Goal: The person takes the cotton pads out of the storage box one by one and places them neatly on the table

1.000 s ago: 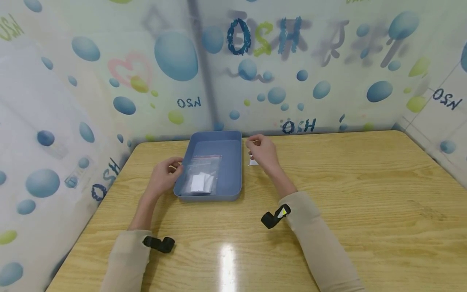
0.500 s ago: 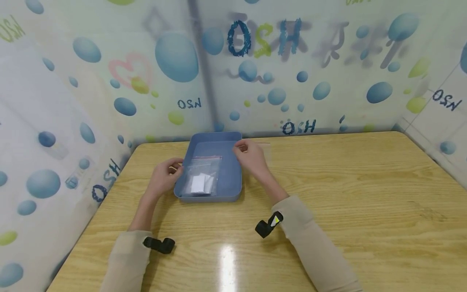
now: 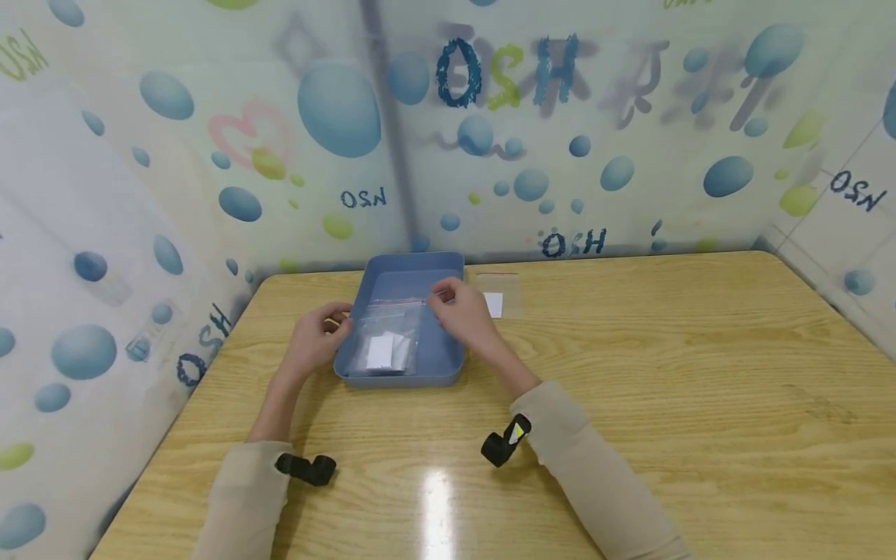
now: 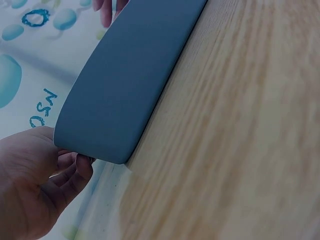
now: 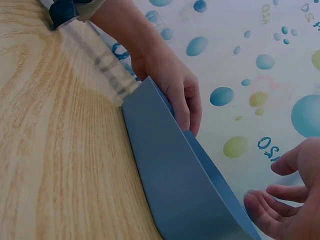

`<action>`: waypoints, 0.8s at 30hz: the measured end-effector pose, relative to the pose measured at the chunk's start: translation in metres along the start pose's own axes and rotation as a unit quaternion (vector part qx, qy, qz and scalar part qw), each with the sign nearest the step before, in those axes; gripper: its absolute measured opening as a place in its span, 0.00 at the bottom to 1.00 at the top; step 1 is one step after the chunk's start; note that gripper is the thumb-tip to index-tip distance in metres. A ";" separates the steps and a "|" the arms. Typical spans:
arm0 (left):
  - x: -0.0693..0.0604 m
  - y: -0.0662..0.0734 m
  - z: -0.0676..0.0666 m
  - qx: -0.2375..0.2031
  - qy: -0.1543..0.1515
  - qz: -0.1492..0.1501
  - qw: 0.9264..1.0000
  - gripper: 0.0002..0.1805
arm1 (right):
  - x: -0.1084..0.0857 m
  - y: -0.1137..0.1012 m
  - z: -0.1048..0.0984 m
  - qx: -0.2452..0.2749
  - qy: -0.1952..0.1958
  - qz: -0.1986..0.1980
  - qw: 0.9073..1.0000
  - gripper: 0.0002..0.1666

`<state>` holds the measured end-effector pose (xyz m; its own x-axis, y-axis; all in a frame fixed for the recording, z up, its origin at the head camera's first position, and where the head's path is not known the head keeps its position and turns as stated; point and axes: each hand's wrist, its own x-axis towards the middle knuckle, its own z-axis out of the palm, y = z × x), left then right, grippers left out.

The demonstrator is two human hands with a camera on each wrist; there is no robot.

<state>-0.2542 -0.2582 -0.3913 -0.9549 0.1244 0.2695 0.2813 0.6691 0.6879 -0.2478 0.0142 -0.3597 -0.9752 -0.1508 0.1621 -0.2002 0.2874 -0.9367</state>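
A blue tray [image 3: 441, 354] sits on the table, with several clear zip bags [image 3: 385, 342] holding white pieces in its near left part. My left hand [image 3: 318, 338] grips the tray's left rim; in the right wrist view its thumb lies over the rim. Above the tray's right half hovers my right hand [image 3: 465, 315], its fingers loosely bent. The right wrist view shows that hand's thumb and fingers [image 5: 287, 162] apart, with nothing between them. One zip bag [image 3: 509, 295] with a white piece lies flat on the table just right of the tray.
The wooden table [image 3: 665, 373] stretches far to the right of the tray. Behind it hangs a patterned backdrop [image 3: 616, 210] close to the table's far edge, and it continues down the left side. A black wrist camera [image 3: 308, 469] sits on the left sleeve.
My right hand has moved left from the zip bag on the table to above the tray, leaving that bag uncovered. The left hand and the tray have stayed in place.
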 end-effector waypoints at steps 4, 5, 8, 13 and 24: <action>0.000 -0.001 0.000 0.000 0.000 0.001 1.000 0.15 | -0.001 0.002 0.006 0.003 -0.011 0.001 1.000 0.17; 0.000 -0.001 0.000 0.000 -0.001 0.001 1.000 0.15 | -0.001 0.002 0.007 0.005 -0.015 0.003 1.000 0.17; 0.000 -0.001 0.000 0.001 -0.002 0.002 1.000 0.15 | -0.002 0.002 0.012 0.015 -0.029 0.007 0.999 0.19; 0.000 -0.001 0.001 0.005 -0.005 0.003 1.000 0.16 | -0.003 0.003 0.018 0.020 -0.050 0.009 0.999 0.22; 0.000 -0.001 0.000 -0.011 -0.003 -0.001 1.000 0.15 | -0.002 0.008 0.026 0.031 -0.074 0.049 0.996 0.24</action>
<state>-0.2545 -0.2591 -0.3917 -0.9559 0.1284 0.2643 0.2821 0.6530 0.7029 -0.2450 -0.0084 -0.3754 -0.9640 -0.2646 0.0256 -0.0942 0.2500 -0.9636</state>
